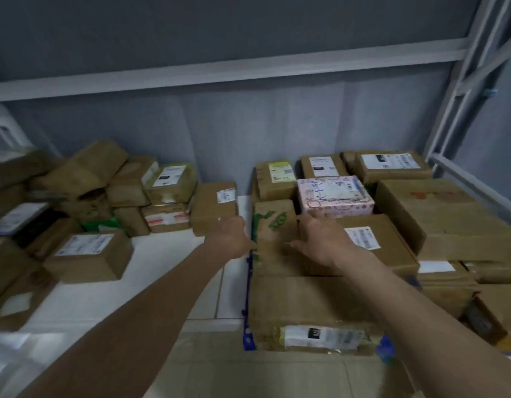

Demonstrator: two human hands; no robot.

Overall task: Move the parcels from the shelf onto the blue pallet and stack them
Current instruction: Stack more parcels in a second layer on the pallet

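A brown parcel with green print (273, 231) lies on the stack over the blue pallet (247, 338), at the stack's left edge. My left hand (228, 235) is at its left side and my right hand (320, 239) lies over its right edge, fingers spread and fairly straight. Whether the fingers grip the parcel is unclear. Around it sit a pink patterned parcel (334, 195), a labelled brown box (375, 245) and a large brown box (314, 308) in front. More parcels (88, 255) lie in a heap on the white floor at left.
A big flat carton (446, 219) fills the pallet's right side. White shelf rails (225, 68) run across the grey wall, with a white frame upright (461, 81) at right. Bare white floor (174, 280) separates the left heap from the pallet.
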